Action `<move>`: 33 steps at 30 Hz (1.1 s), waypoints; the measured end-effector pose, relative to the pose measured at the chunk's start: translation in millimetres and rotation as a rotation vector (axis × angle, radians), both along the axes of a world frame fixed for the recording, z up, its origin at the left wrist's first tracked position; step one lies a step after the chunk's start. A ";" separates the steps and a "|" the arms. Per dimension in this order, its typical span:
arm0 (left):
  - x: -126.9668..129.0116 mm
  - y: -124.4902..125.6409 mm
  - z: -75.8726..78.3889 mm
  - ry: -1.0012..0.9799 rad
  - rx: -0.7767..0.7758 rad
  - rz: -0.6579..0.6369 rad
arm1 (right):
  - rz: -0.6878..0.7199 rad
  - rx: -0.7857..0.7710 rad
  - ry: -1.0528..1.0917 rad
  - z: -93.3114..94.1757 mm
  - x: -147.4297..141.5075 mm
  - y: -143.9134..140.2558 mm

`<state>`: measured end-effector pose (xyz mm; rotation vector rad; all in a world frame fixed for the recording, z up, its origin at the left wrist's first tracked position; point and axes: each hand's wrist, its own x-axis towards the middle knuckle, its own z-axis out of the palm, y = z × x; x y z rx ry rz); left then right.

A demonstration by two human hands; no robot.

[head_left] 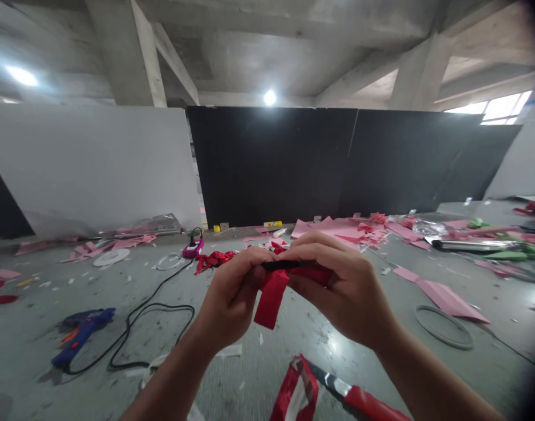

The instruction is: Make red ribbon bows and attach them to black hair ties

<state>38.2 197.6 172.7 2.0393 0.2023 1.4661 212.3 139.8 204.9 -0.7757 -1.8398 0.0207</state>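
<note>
My left hand and my right hand meet in the middle of the view, both pinching a strip of red ribbon whose loose end hangs down between them. A thin dark edge shows along the top of the ribbon at my fingertips. Below my hands a second loop of red ribbon lies on the grey table, beside a red-handled knife with its blade pointing left.
A blue glue gun with a black cord lies at left. Pink paper sheets and scraps, a grey ring, a heap of red ribbon pieces and a pink device litter the table. Black and white panels stand behind.
</note>
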 end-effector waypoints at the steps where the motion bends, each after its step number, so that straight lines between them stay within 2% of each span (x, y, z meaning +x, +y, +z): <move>1: 0.9 -0.7 0.6 -0.016 -0.010 -0.012 | 0.000 0.002 0.011 0.0 -0.4 0.3; 6: 3.3 -1.6 0.8 -0.023 -0.161 -0.066 | 0.006 0.003 0.064 -1.3 -1.6 2.8; 9: 2.2 1.2 -3.0 -0.038 -0.278 -0.161 | 0.008 -0.008 0.106 -1.5 -1.2 3.9; 12: 0.8 1.2 -5.0 -0.042 -0.297 -0.248 | 0.010 -0.036 0.166 -1.5 -0.5 4.2; 14: 1.4 -2.9 -2.6 0.009 -0.271 -0.189 | 0.004 -0.061 0.201 -1.9 -0.4 4.2; 17: 4.4 -11.7 4.1 0.069 -0.203 0.031 | -0.006 -0.081 0.205 -3.1 -1.1 4.8; 19: 6.4 -15.2 7.1 0.049 -0.175 0.156 | -0.016 -0.091 0.174 -4.0 -2.0 5.8; 21: 7.4 -15.5 7.5 0.007 -0.180 0.217 | -0.031 -0.106 0.147 -5.1 -2.9 7.0; 25: 8.5 -10.9 2.9 -0.089 -0.295 0.197 | -0.045 -0.139 0.123 -7.0 -4.5 9.0; 31: 14.3 -5.3 -1.8 -0.286 -0.614 0.022 | 0.016 -0.260 0.134 -9.8 -4.8 12.2; 33: 13.8 -4.0 -0.2 -0.243 -0.640 0.025 | 0.004 -0.294 0.181 -10.9 -4.7 13.6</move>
